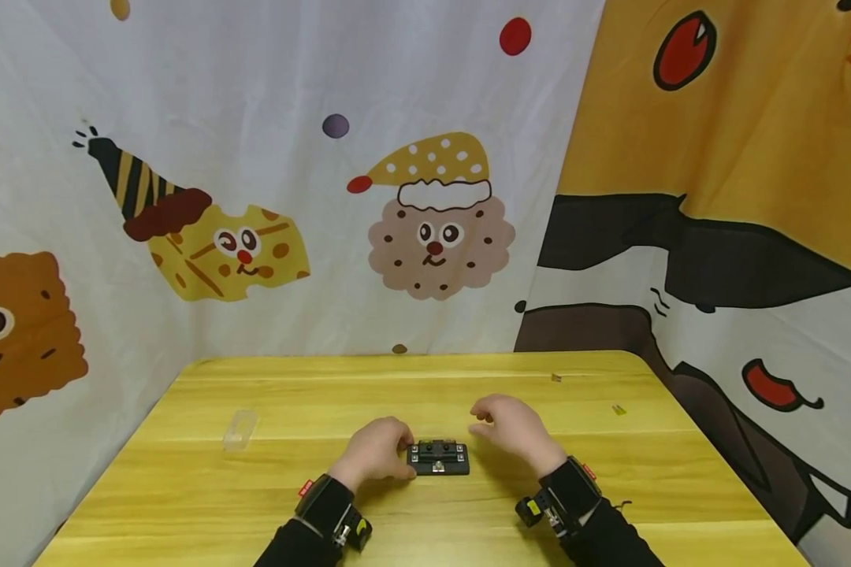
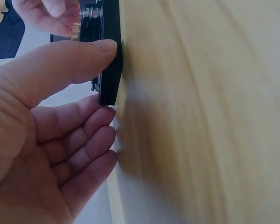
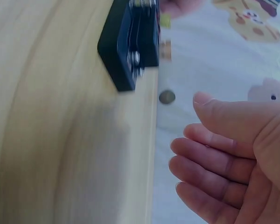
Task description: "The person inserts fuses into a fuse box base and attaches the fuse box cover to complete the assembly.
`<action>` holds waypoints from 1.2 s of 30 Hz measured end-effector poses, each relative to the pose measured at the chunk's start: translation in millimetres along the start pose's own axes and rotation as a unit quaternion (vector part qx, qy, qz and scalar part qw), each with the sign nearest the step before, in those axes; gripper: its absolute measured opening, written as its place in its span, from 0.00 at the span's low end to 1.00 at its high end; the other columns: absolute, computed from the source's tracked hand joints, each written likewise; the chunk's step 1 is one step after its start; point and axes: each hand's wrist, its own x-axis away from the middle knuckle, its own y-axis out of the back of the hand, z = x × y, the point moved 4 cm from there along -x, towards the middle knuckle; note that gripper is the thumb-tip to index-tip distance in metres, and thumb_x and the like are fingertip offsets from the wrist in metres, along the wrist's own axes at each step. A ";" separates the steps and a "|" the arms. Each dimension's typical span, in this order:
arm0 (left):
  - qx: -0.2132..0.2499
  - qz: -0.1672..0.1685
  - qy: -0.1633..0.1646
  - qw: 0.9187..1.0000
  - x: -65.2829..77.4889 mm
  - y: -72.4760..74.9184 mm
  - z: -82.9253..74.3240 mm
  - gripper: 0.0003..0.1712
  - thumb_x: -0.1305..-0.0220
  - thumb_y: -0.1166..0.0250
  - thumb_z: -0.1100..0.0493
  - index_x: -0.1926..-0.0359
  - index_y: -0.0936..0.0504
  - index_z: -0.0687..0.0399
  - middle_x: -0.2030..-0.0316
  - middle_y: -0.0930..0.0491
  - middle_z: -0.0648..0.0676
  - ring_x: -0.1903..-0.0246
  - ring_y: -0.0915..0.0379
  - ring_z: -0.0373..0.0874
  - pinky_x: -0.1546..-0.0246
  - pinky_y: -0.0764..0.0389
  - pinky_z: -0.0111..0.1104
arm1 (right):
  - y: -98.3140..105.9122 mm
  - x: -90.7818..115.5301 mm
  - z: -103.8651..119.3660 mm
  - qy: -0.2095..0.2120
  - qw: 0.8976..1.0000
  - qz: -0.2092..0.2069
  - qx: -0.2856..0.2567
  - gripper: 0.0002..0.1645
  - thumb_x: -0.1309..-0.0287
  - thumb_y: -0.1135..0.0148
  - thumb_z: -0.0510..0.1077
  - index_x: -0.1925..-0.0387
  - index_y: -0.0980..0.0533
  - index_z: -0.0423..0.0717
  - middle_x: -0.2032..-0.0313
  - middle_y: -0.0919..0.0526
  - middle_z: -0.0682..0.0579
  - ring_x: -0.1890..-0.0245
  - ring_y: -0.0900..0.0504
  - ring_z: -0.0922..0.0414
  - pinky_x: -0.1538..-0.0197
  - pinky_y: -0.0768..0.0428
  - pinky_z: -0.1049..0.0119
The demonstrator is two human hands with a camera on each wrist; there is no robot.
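Observation:
A small black rectangular block (image 1: pixel 438 466) with metal screw terminals and a raised middle part lies flat on the wooden table. My left hand (image 1: pixel 377 450) grips its left end, the thumb along the near edge and the fingers at the far side. In the left wrist view, the thumb (image 2: pixel 79 58) presses on the block's black base (image 2: pixel 111 56). Small amber see-through pieces (image 2: pixel 75 31) stick out from its top. To the right of the block, my right hand (image 1: pixel 514 429) hovers with loosely bent fingers (image 3: pixel 210 163) and holds nothing.
A clear plastic box-like piece (image 1: pixel 239 431) lies on the table (image 1: pixel 312 504) at the left. Toward the back right are two tiny yellowish-brown pieces (image 1: pixel 556 378). A cartoon-printed cloth (image 1: pixel 269 94) hangs behind and beside the table.

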 end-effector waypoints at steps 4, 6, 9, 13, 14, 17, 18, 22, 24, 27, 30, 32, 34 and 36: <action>-0.001 -0.002 -0.002 1.000 -0.4 0.3 -0.9 0.25 0.60 0.18 0.53 0.60 0.15 0.58 0.67 0.22 0.48 0.68 0.27 0.40 0.64 0.23 0.35 | 8.1 5.4 -15.8 -0.030 1.000 -0.008 0.000 0.15 0.46 0.27 0.45 0.56 0.16 0.45 0.62 0.16 0.52 0.62 0.19 0.53 0.56 0.22 0.56; -0.001 -0.003 -0.003 1.000 -0.5 0.4 -1.4 0.25 0.60 0.18 0.53 0.60 0.15 0.58 0.67 0.22 0.48 0.68 0.27 0.40 0.64 0.23 0.35 | 11.1 8.7 -25.3 -0.043 0.999 -0.009 0.003 0.15 0.46 0.27 0.45 0.56 0.16 0.45 0.62 0.16 0.53 0.62 0.19 0.53 0.56 0.22 0.56; -0.003 -0.002 -0.002 1.000 -0.5 0.2 -1.5 0.25 0.60 0.18 0.53 0.61 0.15 0.57 0.68 0.22 0.48 0.68 0.28 0.40 0.64 0.23 0.34 | 15.3 14.2 -41.0 -0.060 0.998 -0.007 0.005 0.15 0.45 0.27 0.45 0.55 0.16 0.45 0.61 0.16 0.52 0.61 0.19 0.52 0.55 0.22 0.56; -0.006 -0.003 -0.003 1.000 -0.9 0.1 -1.2 0.25 0.60 0.18 0.53 0.61 0.15 0.57 0.68 0.23 0.47 0.69 0.28 0.39 0.64 0.24 0.34 | 23.1 22.4 -60.4 -0.069 0.998 -0.009 0.002 0.16 0.44 0.28 0.44 0.53 0.17 0.44 0.59 0.16 0.51 0.59 0.19 0.50 0.55 0.22 0.54; -0.007 -0.004 -0.003 1.000 -1.2 0.3 -1.2 0.25 0.60 0.18 0.53 0.61 0.15 0.57 0.68 0.23 0.47 0.69 0.28 0.39 0.64 0.24 0.34 | 25.5 24.5 -64.6 -0.071 0.997 -0.010 0.000 0.16 0.44 0.29 0.44 0.53 0.17 0.44 0.59 0.16 0.50 0.59 0.19 0.49 0.54 0.22 0.54; -0.007 -0.003 -0.003 1.000 -1.3 0.0 -0.9 0.24 0.60 0.18 0.53 0.61 0.15 0.57 0.68 0.23 0.47 0.69 0.28 0.39 0.64 0.24 0.34 | 32.3 30.0 -76.9 -0.075 0.997 -0.010 0.003 0.16 0.43 0.29 0.43 0.53 0.17 0.43 0.59 0.16 0.48 0.59 0.19 0.47 0.55 0.22 0.52; -0.006 -0.003 -0.003 1.000 -1.4 -0.3 -0.7 0.24 0.60 0.18 0.53 0.61 0.15 0.57 0.68 0.23 0.47 0.68 0.28 0.39 0.64 0.23 0.34 | 34.4 31.7 -80.9 -0.078 0.997 -0.011 0.006 0.16 0.43 0.29 0.43 0.53 0.17 0.42 0.59 0.16 0.48 0.59 0.18 0.47 0.55 0.21 0.51; -0.004 0.000 -0.002 1.000 -1.1 -1.4 0.5 0.24 0.59 0.18 0.53 0.61 0.15 0.57 0.67 0.22 0.48 0.68 0.28 0.40 0.63 0.23 0.35 | 42.6 38.3 -95.4 -0.093 0.996 -0.010 0.012 0.16 0.43 0.29 0.43 0.54 0.17 0.41 0.59 0.15 0.46 0.59 0.18 0.46 0.56 0.21 0.50; -0.005 0.000 -0.002 1.000 -1.1 -1.5 0.7 0.24 0.59 0.18 0.52 0.60 0.15 0.57 0.67 0.22 0.48 0.68 0.27 0.40 0.63 0.23 0.35 | 46.6 41.7 -102.3 -0.102 0.995 -0.009 0.011 0.16 0.43 0.29 0.42 0.54 0.17 0.40 0.59 0.15 0.45 0.58 0.18 0.45 0.56 0.21 0.49; -0.003 -0.001 -0.002 1.000 -0.9 -0.3 0.1 0.25 0.59 0.18 0.52 0.60 0.15 0.57 0.67 0.22 0.48 0.67 0.27 0.40 0.63 0.23 0.35 | 53.7 47.8 -112.0 -0.114 0.993 -0.008 0.008 0.16 0.42 0.30 0.42 0.54 0.17 0.39 0.57 0.15 0.43 0.57 0.18 0.43 0.55 0.21 0.47; -0.002 -0.001 -0.002 1.000 -0.8 0.2 -0.4 0.25 0.59 0.18 0.52 0.60 0.15 0.57 0.67 0.22 0.48 0.67 0.27 0.40 0.63 0.23 0.35 | 61.0 53.1 -122.4 -0.127 0.992 -0.006 0.008 0.17 0.42 0.31 0.43 0.53 0.17 0.38 0.57 0.16 0.42 0.57 0.19 0.41 0.55 0.22 0.46; -0.002 -0.002 -0.003 1.000 -0.6 0.0 -0.5 0.25 0.59 0.18 0.52 0.60 0.15 0.57 0.67 0.22 0.48 0.67 0.27 0.40 0.63 0.23 0.35 | 65.6 56.1 -129.2 -0.135 0.991 -0.007 0.011 0.18 0.42 0.31 0.43 0.53 0.18 0.37 0.57 0.16 0.41 0.57 0.19 0.41 0.55 0.22 0.45; -0.003 -0.002 -0.004 1.000 -0.6 0.3 -0.7 0.24 0.59 0.18 0.52 0.61 0.15 0.57 0.67 0.22 0.48 0.68 0.27 0.40 0.63 0.23 0.35 | 69.4 58.9 -136.5 -0.141 0.990 -0.010 0.015 0.18 0.42 0.31 0.43 0.53 0.18 0.36 0.57 0.16 0.40 0.57 0.19 0.40 0.56 0.22 0.45; -0.003 -0.003 -0.005 1.000 -0.6 0.5 -0.8 0.24 0.60 0.18 0.53 0.61 0.15 0.58 0.67 0.22 0.48 0.68 0.27 0.40 0.64 0.23 0.35 | 72.3 61.8 -144.5 -0.149 0.989 -0.013 0.022 0.17 0.42 0.31 0.42 0.53 0.18 0.36 0.57 0.16 0.40 0.57 0.19 0.40 0.56 0.23 0.44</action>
